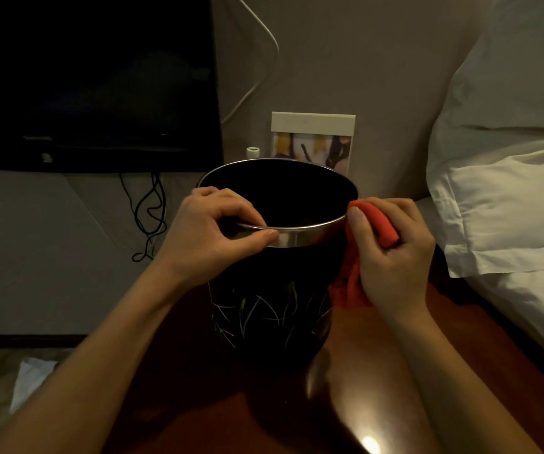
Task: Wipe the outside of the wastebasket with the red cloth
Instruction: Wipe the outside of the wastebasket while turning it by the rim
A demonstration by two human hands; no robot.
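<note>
The left hand (218, 231) pinches the wastebasket (273, 299) rim; the right hand (391, 253) clutches the red cloth (375, 224) against its side.

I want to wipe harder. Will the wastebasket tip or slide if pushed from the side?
Probably it would tip: the wastebasket is tall, narrow and looks empty, so likely light. It may also slide, since the tabletop looks glossy. The left hand pinching the metal rim likely steadies it.
</note>
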